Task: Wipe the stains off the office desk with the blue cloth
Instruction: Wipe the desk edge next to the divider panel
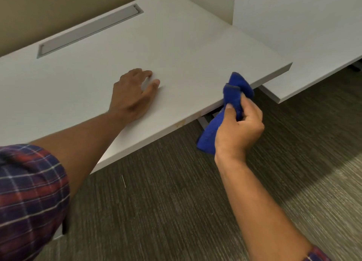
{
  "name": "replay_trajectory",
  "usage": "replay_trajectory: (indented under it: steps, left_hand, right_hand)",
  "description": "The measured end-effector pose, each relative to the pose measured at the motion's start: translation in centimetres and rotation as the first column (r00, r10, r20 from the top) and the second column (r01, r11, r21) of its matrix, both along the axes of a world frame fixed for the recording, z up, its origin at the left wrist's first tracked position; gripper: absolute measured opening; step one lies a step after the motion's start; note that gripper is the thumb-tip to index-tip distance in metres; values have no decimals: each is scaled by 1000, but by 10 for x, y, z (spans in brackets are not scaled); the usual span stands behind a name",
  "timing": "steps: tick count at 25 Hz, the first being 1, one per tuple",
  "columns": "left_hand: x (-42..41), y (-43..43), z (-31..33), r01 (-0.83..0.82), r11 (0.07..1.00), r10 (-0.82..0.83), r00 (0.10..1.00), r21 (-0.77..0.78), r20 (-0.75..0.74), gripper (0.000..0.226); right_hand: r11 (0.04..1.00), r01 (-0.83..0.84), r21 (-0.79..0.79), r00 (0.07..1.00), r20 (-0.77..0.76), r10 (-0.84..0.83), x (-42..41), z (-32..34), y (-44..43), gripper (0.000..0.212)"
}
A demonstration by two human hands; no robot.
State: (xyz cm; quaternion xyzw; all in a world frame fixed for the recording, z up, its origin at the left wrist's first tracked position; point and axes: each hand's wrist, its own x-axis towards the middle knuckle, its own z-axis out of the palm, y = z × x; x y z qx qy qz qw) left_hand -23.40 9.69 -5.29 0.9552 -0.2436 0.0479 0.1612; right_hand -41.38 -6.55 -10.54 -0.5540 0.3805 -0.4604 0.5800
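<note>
A white office desk [186, 51] fills the upper half of the view. My left hand [133, 96] rests palm down on its top near the middle, fingers spread and holding nothing. My right hand [239, 129] is in front of the desk's front edge, off the surface, fingers closed around a bunched blue cloth [235, 92]. The cloth's upper end overlaps the desk edge and its lower end hangs below my hand. Faint yellowish-brown stains [181, 123] mark the desk's front edge, left of the cloth.
A long grey cable-tray lid [88, 30] is set into the desk's back. A second white desk [305, 25] adjoins on the right behind a white divider panel [211, 2]. Grey striped carpet [176, 211] covers the floor below. A beige wall stands behind.
</note>
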Motion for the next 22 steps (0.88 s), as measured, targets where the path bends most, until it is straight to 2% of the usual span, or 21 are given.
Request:
replay_trajectory:
  steps: [7, 12, 17, 19, 22]
  left_hand:
    - [3, 0, -3, 7, 1000, -7, 1000, -14, -2, 66]
    - [6, 0, -5, 5, 1000, -5, 1000, -11, -1, 71]
    - [3, 1, 2, -7, 999, 5, 999, -32, -54, 70]
    - [2, 3, 3, -3, 999, 0, 998, -37, -65, 68]
    - [2, 3, 3, 7, 999, -10, 998, -46, -64, 67]
  right_hand:
    - [999, -21, 26, 999, -41, 22, 9, 1, 53, 33]
    - [998, -51, -33, 999, -14, 50, 2, 3, 107, 39]
    - [950, -311, 9, 950, 28, 311, -33, 3, 140, 38]
    - [982, -185, 42, 980, 77, 182, -41, 2, 123, 37]
    - [996, 37, 77, 998, 55, -42, -29, 0, 78, 36]
